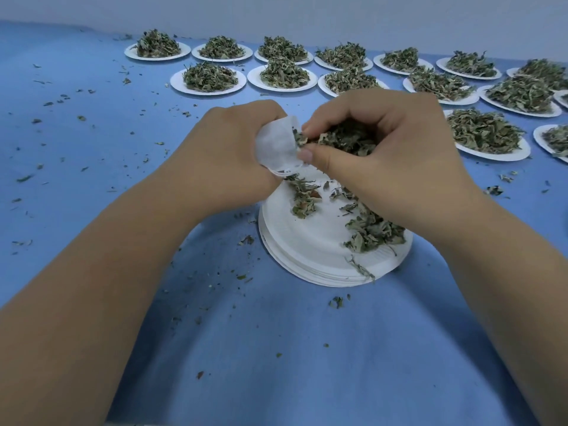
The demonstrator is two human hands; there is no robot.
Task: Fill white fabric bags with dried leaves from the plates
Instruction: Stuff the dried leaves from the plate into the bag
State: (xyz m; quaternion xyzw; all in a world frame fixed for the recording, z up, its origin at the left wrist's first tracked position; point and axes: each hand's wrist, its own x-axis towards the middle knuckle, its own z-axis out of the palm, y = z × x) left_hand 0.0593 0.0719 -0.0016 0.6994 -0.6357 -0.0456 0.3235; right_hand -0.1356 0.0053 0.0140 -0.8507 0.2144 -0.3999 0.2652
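With the white bag (276, 146) gripped in the left hand (234, 149), leaves (347, 139) clutched by the right hand (396, 167) are best eased in above the plate (307, 250).

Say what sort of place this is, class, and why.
Probably a hand-packing workplace for dried herbs: rows of plates heaped with dried leaves on a blue cloth, and a white bag being filled.

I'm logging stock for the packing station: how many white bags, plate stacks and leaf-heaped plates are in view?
White fabric bag: 1
Stack of plates: 1
Plates heaped with dried leaves: 15, counting those cut off by the right edge
Total: 17
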